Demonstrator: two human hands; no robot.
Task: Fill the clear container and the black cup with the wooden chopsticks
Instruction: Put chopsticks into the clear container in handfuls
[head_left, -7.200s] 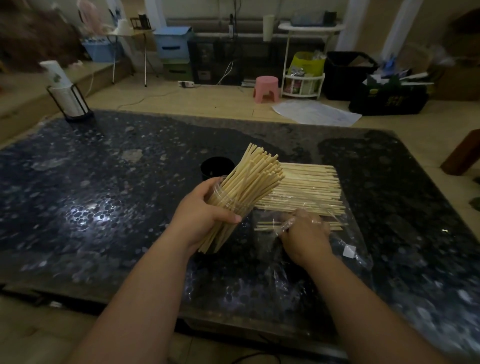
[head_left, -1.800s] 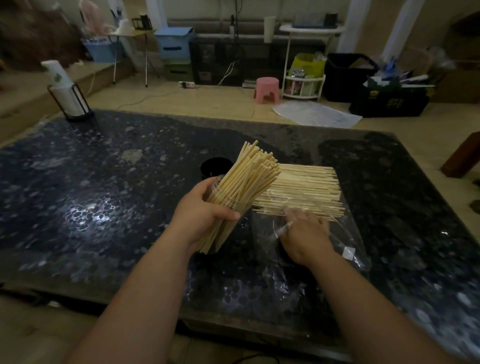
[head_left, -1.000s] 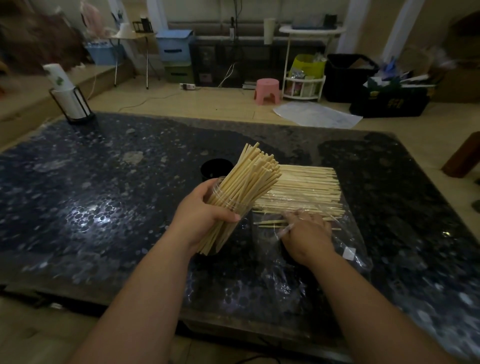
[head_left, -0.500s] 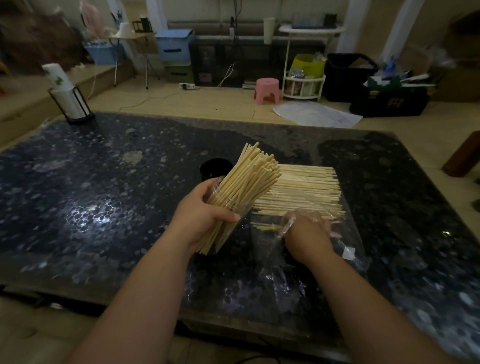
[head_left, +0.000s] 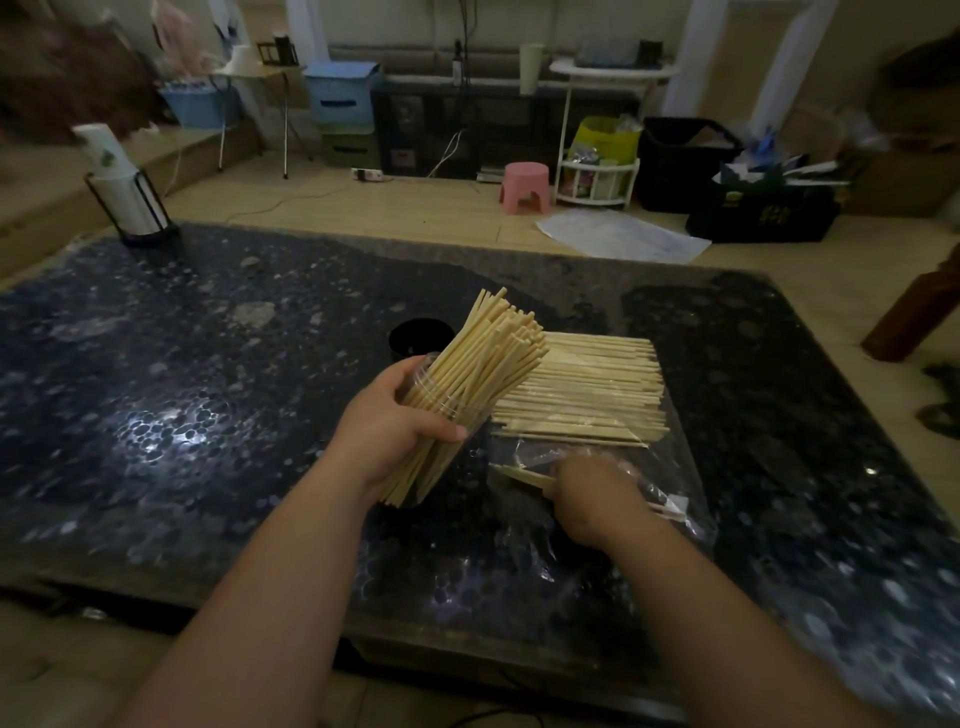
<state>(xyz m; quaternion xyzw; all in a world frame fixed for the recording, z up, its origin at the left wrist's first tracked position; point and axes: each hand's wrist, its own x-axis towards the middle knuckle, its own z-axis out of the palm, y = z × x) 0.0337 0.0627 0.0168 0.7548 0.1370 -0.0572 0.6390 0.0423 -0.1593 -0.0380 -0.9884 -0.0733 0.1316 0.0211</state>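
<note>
Grip: my left hand (head_left: 395, 431) wraps round the clear container (head_left: 460, 418) and tilts its mouth up and to the right, so more sticks can slide in at an angle. It is packed with wooden chopsticks (head_left: 493, 353), ends fanning past the rim. My right hand (head_left: 592, 499), right of the container and nearer me, curls round a small bunch (head_left: 519, 475) inside the plastic bag (head_left: 675, 467). The hands are apart. The loose pile (head_left: 587, 384) lies flat just right of the container. The black cup (head_left: 415, 338) stands just behind the container, no sticks showing. My guess: the container is nearly full, the cup comes next.
</note>
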